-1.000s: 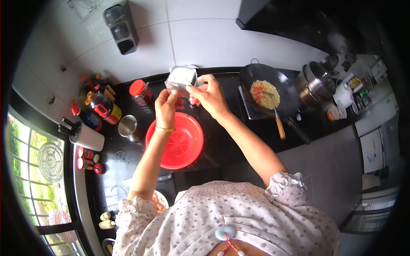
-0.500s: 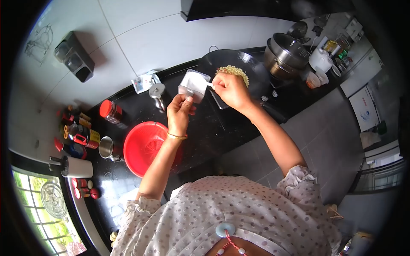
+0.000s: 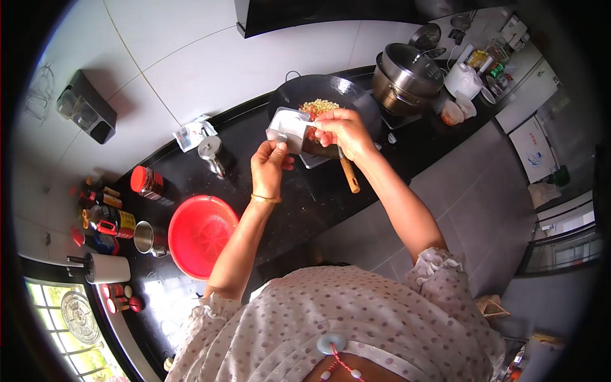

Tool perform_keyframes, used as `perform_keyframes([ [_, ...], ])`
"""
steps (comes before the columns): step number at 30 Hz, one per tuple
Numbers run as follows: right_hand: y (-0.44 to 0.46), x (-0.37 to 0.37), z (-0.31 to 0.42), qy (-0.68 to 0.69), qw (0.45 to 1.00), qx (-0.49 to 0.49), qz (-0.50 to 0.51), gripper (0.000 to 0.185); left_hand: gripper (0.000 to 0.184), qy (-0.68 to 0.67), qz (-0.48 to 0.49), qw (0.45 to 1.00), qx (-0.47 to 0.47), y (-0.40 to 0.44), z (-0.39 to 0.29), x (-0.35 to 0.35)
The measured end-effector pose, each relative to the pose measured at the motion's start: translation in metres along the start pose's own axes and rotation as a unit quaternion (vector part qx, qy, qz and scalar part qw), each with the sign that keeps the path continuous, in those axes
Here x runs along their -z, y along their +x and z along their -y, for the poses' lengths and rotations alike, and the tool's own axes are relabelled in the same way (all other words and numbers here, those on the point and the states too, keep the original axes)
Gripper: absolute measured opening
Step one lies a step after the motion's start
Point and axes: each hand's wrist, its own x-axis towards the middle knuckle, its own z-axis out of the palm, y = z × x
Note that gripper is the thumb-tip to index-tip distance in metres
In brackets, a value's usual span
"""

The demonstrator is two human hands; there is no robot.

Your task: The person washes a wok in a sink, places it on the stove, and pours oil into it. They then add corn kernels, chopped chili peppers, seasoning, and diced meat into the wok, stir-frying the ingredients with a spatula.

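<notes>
My left hand [image 3: 268, 169] grips a small clear box [image 3: 278, 132] with white powder in it, tilted toward me. My right hand [image 3: 347, 135] pinches a small white spoon [image 3: 310, 124] at the mouth of the box; its tip is hard to make out. Both hands are above the near edge of a black wok [image 3: 287, 97]. Inside the wok lie pale yellow kernels and reddish bits of food [image 3: 319, 106]. A wooden handle [image 3: 349, 176] sticks out over the near side of the wok, beneath my right forearm.
A red colander [image 3: 202, 237] sits to the left on the black counter, near a metal cup [image 3: 146, 237] and a red-lidded jar [image 3: 147, 183]. Behind it are a metal-lidded pot [image 3: 211, 153] and a packet [image 3: 194, 133]. Stacked steel pots [image 3: 404, 83] stand right of the wok.
My view has shifted, so the counter things sit farther left. The box and my hands are now nearer the wok's food. The wooden handle, hidden before, now shows.
</notes>
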Motion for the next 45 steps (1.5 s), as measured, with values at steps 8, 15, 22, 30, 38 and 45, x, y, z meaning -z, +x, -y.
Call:
perform_keyframes([
  [8,0.063,0.034,0.004,-0.015,0.996,0.054,-0.067,0.007,0.013,-0.004,-0.027,1.0,0.008,0.011,0.012,0.001],
  [15,0.083,0.048,-0.014,-0.271,0.955,0.058,-0.106,0.005,0.014,0.016,-0.03,0.999,0.008,0.01,0.01,0.015],
  [22,0.022,0.004,0.0,-0.252,0.953,0.155,0.059,0.003,0.013,0.061,-0.027,0.998,-0.021,0.012,0.008,0.008],
  [30,0.016,-0.007,-0.012,-0.065,0.997,0.04,0.002,0.006,0.012,0.066,-0.001,0.997,-0.029,0.013,0.004,-0.002],
  [38,0.017,0.012,-0.003,0.036,0.999,0.001,-0.011,0.012,0.011,0.034,-0.01,0.999,-0.018,0.017,0.007,-0.001],
  [45,0.062,0.037,0.004,0.044,0.995,0.054,-0.074,0.009,0.011,0.017,-0.019,1.0,-0.011,0.021,0.012,0.009],
])
